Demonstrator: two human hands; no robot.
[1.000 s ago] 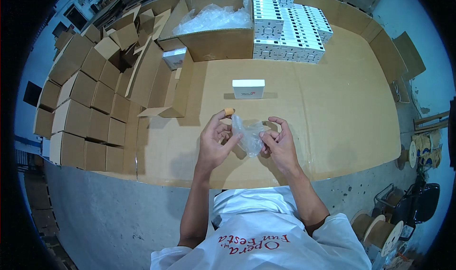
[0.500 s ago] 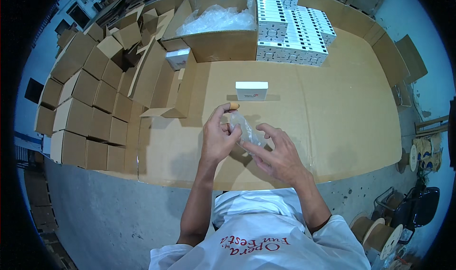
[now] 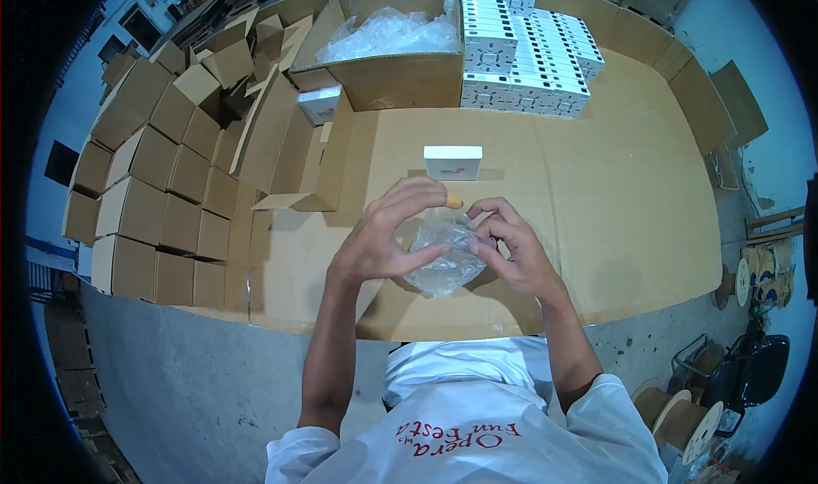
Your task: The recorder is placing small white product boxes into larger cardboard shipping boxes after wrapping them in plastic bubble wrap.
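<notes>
While our left hand (image 3: 379, 245) and right hand (image 3: 511, 250) pinch the crumpled clear plastic bag (image 3: 443, 252) between them above the brown cardboard worktop (image 3: 596, 194), we judge bag opening in progress. Next, spreading its mouth requires opposing fingertip grips.

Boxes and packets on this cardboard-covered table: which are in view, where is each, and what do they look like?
Clear crinkled plastic bag: between left hand and right hand.
Small white flat box: just beyond the hands, small red mark.
Stack of white boxes: far right, dark print.
Large open brown carton: far centre, plastic inside.
Folded brown cartons: left, in rows.
</notes>
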